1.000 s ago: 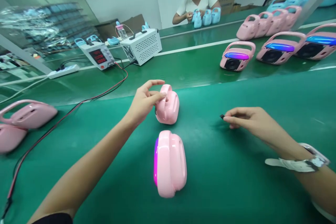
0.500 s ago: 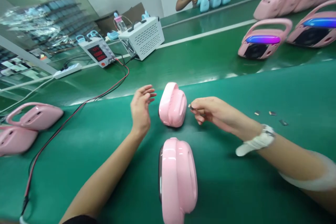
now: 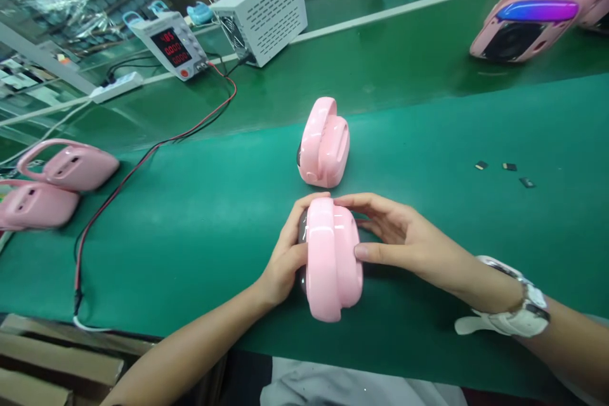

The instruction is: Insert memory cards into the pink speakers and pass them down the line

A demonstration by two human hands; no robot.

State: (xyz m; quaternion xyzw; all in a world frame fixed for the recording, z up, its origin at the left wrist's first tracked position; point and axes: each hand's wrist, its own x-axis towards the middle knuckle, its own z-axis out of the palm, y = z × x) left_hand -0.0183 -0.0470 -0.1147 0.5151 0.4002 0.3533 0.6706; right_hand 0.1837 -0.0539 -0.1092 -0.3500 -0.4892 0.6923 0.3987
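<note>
A pink handbag-shaped speaker [image 3: 332, 258] stands on the green mat near me, seen end-on. My left hand [image 3: 284, 256] curls round its left side with the fingers hooked over the top. My right hand [image 3: 404, 235] presses against its right side, thumb and fingers on the shell. A second pink speaker [image 3: 325, 142] stands just beyond it, untouched by either hand.
Three small dark chips [image 3: 504, 169] lie on the mat at right. Two pink speakers [image 3: 52, 181] lie at left, beside red and black leads [image 3: 143, 162] running to a power supply [image 3: 170, 44] and a white box [image 3: 259, 9]. A lit speaker [image 3: 528, 22] rests on the conveyor.
Both hands have left the far speaker and come back to the near one, which they now grip from both sides. The small piece pinched in my right hand is no longer seen.
</note>
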